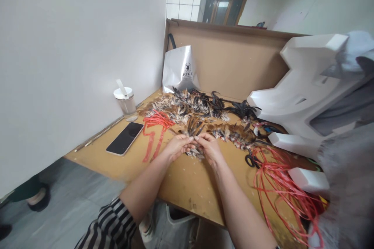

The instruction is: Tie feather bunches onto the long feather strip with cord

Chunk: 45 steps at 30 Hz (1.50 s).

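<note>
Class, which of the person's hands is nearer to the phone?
Left. The left hand is to the right of the phone, past red strips; the right hand is farther right.

Head-worn, looking forward and down across table [189, 183] from near edge. Close to left hand [179, 146] and right hand [209, 148] at mid-frame; taking in floor [73, 198] at lower left, cardboard panel [233, 60] beyond.

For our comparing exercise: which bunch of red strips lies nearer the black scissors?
The larger bunch on the right, beside the scissors; the smaller bunch lies left, beside the phone.
</note>
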Motion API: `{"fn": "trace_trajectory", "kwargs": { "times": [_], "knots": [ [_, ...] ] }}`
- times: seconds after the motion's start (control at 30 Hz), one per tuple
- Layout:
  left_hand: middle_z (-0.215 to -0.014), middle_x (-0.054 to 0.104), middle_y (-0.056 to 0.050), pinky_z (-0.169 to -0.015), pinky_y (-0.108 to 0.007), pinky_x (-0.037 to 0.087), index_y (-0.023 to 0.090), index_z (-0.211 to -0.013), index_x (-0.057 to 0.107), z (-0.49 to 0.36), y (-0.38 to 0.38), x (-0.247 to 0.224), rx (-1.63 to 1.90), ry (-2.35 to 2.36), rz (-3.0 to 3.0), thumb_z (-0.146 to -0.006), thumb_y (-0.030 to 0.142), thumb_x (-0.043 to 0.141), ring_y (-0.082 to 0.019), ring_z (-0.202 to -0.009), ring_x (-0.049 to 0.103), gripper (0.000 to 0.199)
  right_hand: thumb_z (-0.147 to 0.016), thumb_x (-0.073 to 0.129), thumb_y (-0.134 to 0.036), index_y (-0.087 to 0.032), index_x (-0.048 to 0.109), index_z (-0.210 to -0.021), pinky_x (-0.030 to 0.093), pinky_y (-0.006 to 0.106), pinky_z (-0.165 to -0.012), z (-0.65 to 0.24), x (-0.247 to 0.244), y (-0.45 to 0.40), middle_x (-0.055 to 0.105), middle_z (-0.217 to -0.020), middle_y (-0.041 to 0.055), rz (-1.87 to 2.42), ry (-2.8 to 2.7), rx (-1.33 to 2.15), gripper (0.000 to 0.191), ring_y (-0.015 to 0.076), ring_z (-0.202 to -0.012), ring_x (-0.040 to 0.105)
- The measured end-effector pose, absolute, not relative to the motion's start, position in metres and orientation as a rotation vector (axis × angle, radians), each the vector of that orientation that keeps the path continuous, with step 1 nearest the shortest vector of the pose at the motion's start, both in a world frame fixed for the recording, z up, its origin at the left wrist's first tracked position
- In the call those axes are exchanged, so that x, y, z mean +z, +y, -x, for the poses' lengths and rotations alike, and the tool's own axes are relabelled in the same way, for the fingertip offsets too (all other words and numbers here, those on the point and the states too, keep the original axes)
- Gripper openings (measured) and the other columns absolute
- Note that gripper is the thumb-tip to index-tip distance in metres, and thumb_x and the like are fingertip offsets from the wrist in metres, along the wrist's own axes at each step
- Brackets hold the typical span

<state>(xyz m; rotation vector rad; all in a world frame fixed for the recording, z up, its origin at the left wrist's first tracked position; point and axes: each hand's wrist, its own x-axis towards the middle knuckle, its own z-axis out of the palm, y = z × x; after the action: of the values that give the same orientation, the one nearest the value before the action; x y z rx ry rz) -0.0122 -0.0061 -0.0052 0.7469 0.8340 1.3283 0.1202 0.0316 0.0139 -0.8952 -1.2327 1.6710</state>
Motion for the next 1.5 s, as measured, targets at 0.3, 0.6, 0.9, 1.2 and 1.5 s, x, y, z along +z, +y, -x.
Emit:
{"fn": "trace_trajectory", "kwargs": {
  "times": [0.3, 0.6, 0.9, 1.2, 1.5],
  "knots": [
    [-0.058, 0.061, -0.006, -0.048, -0.015, 0.039, 0.006, -0.069, 0.064, 0.012, -0.006, -0.007, 1.321, 0.883, -0.831, -0.065, 0.030, 0.069, -0.006, -0.048, 0.053, 0.025, -0.051, 0.074, -0.035, -0.016, 0.056, -0.066, 0.025, 0.019, -0.041, -0.120, 0.014, 0.031, 0.051, -0.048, -0.0059, 0.941, -1.304, 1.545, 0.030, 0.0058, -0.040, 0.038],
    [-0.057, 0.060, -0.004, -0.048, -0.017, 0.038, 0.006, -0.069, 0.064, 0.010, -0.007, -0.004, 1.299, 0.944, -0.921, -0.064, 0.033, 0.069, -0.006, -0.047, 0.052, 0.028, -0.052, 0.074, -0.034, -0.017, 0.054, -0.063, 0.023, 0.019, -0.039, -0.122, 0.014, 0.033, 0.047, -0.044, -0.0071, 0.908, -1.243, 1.584, 0.029, 0.0047, -0.038, 0.036],
    [-0.058, 0.062, -0.007, -0.050, -0.019, 0.038, 0.005, -0.072, 0.066, 0.010, -0.007, -0.004, 1.295, 0.942, -0.940, -0.065, 0.033, 0.067, -0.007, -0.048, 0.053, 0.029, -0.054, 0.073, -0.036, -0.017, 0.054, -0.068, 0.029, 0.020, -0.042, -0.120, 0.008, 0.035, 0.052, -0.050, -0.0042, 0.862, -1.203, 1.701, 0.030, 0.0075, -0.042, 0.042],
    [-0.075, 0.066, -0.010, -0.050, -0.016, 0.040, 0.007, -0.077, 0.064, 0.022, -0.004, 0.002, 1.576, 0.897, -0.709, -0.069, 0.027, 0.065, -0.007, -0.056, 0.055, 0.022, -0.066, 0.059, -0.026, -0.016, 0.063, -0.066, 0.038, 0.025, -0.058, -0.133, 0.004, 0.046, 0.059, -0.065, 0.0026, 0.976, -1.814, 0.932, 0.010, 0.0130, -0.059, 0.050],
    [-0.076, 0.066, -0.010, -0.048, -0.015, 0.040, 0.007, -0.079, 0.063, 0.021, -0.004, 0.001, 1.582, 0.908, -0.659, -0.069, 0.024, 0.066, -0.007, -0.056, 0.056, 0.020, -0.069, 0.056, -0.022, -0.025, 0.066, -0.083, 0.036, 0.025, -0.064, -0.122, 0.002, 0.027, 0.053, -0.077, 0.0020, 0.967, -2.322, 0.395, 0.018, 0.0139, -0.069, 0.050]
  ]
}}
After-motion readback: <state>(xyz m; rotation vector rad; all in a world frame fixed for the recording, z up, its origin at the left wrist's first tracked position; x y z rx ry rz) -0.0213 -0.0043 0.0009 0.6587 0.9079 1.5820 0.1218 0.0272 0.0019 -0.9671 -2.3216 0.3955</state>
